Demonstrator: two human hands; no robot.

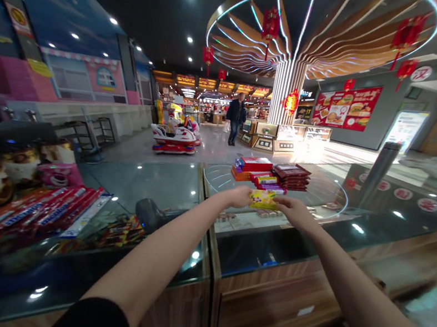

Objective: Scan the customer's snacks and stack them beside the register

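Above the glass display counter (pixel 142 184), my left hand (pixel 238 196) and my right hand (pixel 293 210) pinch opposite ends of a yellow snack packet (pixel 263 199) between them, fingers curled over its edges. Just beyond the packet, on the counter, sits a pile of boxed and bagged sweets (pixel 271 174); red-wrapped bars (pixel 43 210) lie at the counter's left end.

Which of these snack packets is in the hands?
The yellow packet, between the left hand and right hand; the red boxes and brown packets lie stacked behind it.
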